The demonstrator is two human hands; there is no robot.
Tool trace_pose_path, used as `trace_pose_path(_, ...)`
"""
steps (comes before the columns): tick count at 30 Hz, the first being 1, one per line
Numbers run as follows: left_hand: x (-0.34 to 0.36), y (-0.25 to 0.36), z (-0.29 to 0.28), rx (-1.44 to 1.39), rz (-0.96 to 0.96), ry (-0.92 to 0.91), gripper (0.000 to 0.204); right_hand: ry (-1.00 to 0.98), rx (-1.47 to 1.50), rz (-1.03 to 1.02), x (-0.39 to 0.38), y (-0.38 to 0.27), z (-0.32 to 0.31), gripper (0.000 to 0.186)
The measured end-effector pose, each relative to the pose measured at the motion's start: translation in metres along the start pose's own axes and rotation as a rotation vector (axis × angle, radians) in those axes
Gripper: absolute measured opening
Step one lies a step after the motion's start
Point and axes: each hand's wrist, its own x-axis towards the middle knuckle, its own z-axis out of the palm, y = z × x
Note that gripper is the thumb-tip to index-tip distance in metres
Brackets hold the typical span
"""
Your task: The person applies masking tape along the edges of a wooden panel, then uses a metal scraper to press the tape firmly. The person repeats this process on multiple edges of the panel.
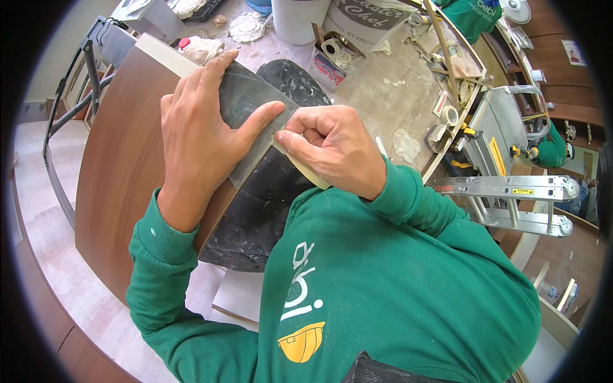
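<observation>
My left hand (201,134) lies flat, fingers spread, pressing a grey translucent sheet (246,99) onto the edge of a brown wooden panel (124,166). My right hand (332,147) is closed around a thin beige strip (306,171), a flat scraper-like piece, its tip at the sheet's edge beside my left thumb. Under both hands lies a black, dust-streaked curved piece (255,214). Both sleeves are green.
A dusty floor behind holds a white bucket (297,19), a sack, a small open box (332,60) and tape rolls (449,115). An aluminium ladder (511,191) lies at the right. Another person in green (549,150) works at far right. A metal frame (70,115) stands at left.
</observation>
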Motion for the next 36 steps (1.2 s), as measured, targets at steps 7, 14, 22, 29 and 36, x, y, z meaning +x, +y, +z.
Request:
trace_pose_path(7,0.0,-0.001,0.001,0.01,-0.005,0.004,0.072,0.083,-0.173,-0.157,-0.002,-0.005,0.005,0.018)
trace_pose_path(14,0.0,-0.001,0.001,-0.016,0.014,0.035,0.071,0.02,-0.324,-0.078,-0.002,-0.021,-0.001,0.02)
trace_pose_path(22,0.0,-0.001,0.001,-0.03,0.013,0.038,0.071,0.072,-0.403,-0.179,-0.005,-0.02,0.005,0.016)
trace_pose_path(29,0.0,-0.001,0.001,-0.024,-0.005,0.028,0.072,0.107,-0.582,-0.33,-0.006,-0.02,0.01,0.017)
trace_pose_path(36,0.001,-0.001,0.003,0.002,0.017,0.064,0.075,-0.018,-0.382,-0.653,-0.021,-0.023,0.022,0.02)
